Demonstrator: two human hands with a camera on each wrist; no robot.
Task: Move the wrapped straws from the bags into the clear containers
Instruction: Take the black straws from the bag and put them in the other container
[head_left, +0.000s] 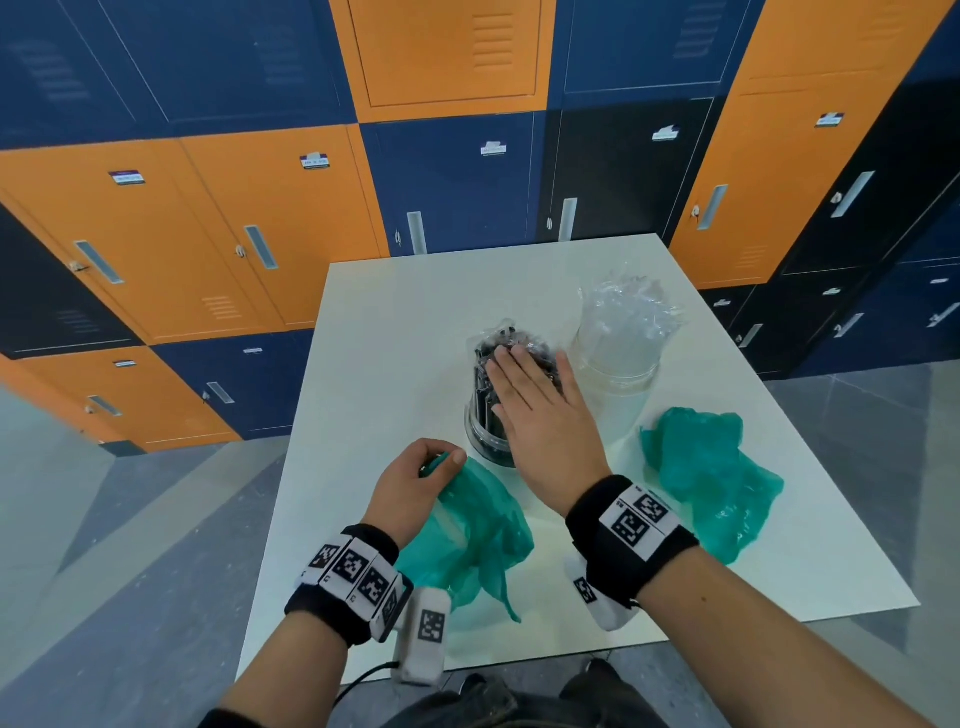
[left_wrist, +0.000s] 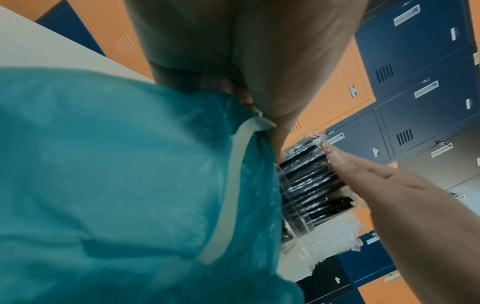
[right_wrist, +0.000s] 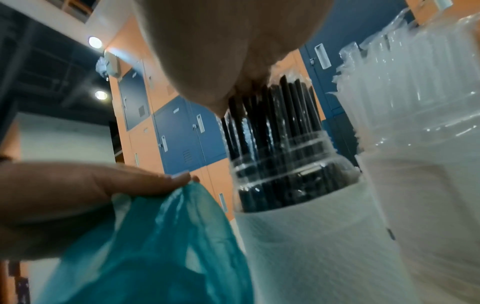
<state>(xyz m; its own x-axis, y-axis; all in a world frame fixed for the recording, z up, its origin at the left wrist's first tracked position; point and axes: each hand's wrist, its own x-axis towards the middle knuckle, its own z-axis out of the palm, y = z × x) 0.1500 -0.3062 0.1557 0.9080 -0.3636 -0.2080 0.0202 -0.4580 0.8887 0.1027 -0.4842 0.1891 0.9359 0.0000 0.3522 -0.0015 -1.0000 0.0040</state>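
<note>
A clear container (head_left: 485, 434) (right_wrist: 291, 174) full of wrapped black straws (head_left: 488, 364) (left_wrist: 309, 185) (right_wrist: 280, 115) stands mid-table. My right hand (head_left: 535, 400) lies flat with straight fingers pressing on the straws' tops. Beside it to the right, a second clear container (head_left: 618, 364) (right_wrist: 428, 123) holds wrapped clear straws (head_left: 628, 306). My left hand (head_left: 415, 483) pinches the edge of a green plastic bag (head_left: 467, 535) (left_wrist: 116, 174) (right_wrist: 155, 246) at the near left. A second green bag (head_left: 711, 478) lies crumpled on the right.
The white table (head_left: 395, 338) ends close to my body at the front edge. Orange and blue lockers (head_left: 260, 208) stand behind the table. Grey floor (head_left: 130, 519) surrounds the table on both sides.
</note>
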